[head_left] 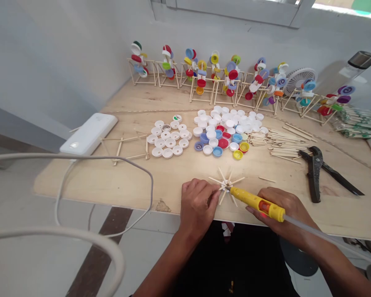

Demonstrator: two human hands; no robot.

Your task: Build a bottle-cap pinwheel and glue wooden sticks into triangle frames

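Observation:
Near the table's front edge lies a star-shaped wheel of short wooden sticks (pixel 237 180) set around a small white bottle cap hub. My left hand (pixel 196 204) is closed, thumb and fingertips pinching one stick on the wheel's left side. Wrapped around a yellow glue gun (pixel 247 198) is my right hand (pixel 284 202), coming in from the right. The gun's nozzle touches or nearly touches the hub, and a long translucent glue stick (pixel 312 232) trails from its back end. A single loose stick (pixel 267 180) lies to the right.
White bottle caps with holes (pixel 170 142), mixed coloured caps (pixel 223 143) and cut sticks (pixel 284 142) lie behind. A black-handled cutter (pixel 315 173) rests right. Finished cap wheels on frames (pixel 200 84) line the back. A white power bank (pixel 88 134) and cable (pixel 136 165) are left.

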